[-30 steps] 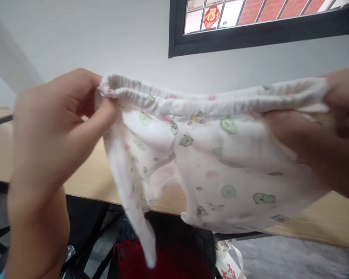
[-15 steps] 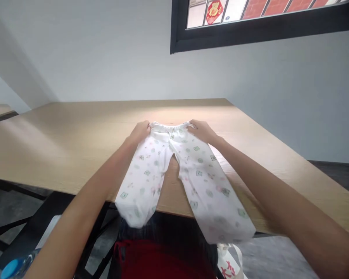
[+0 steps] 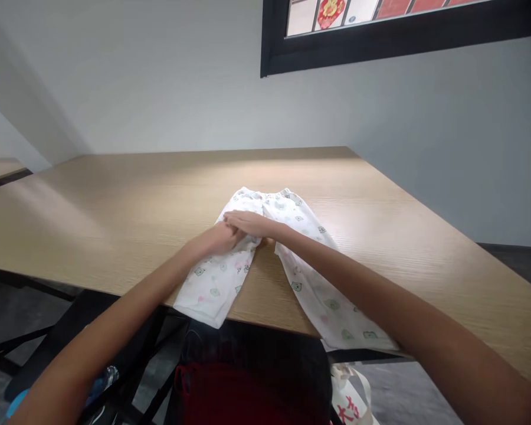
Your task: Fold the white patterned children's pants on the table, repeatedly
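Note:
White trousers (image 3: 310, 221) printed with small green and pink figures lie spread on the wooden table, waistband toward the far side. Both leg ends reach the near edge. My left hand (image 3: 223, 238) is over the upper part of the left trouser leg, blurred, its fingers partly covered. Across it comes my right hand (image 3: 248, 223), fingers stretched out and low over the same leg, close against the left hand. The cloth beneath the hands is hidden.
The light wood table (image 3: 137, 218) runs back to a grey wall with a dark-framed window (image 3: 269, 53). Below the near edge are a black seat (image 3: 82, 319), a bottle with a blue cap (image 3: 17, 401) and a white bag with red writing (image 3: 349, 407).
Both hands have let go of the waistband's corners and come together over the left leg. The trousers, held up at the waist before, now lie flatter on the table.

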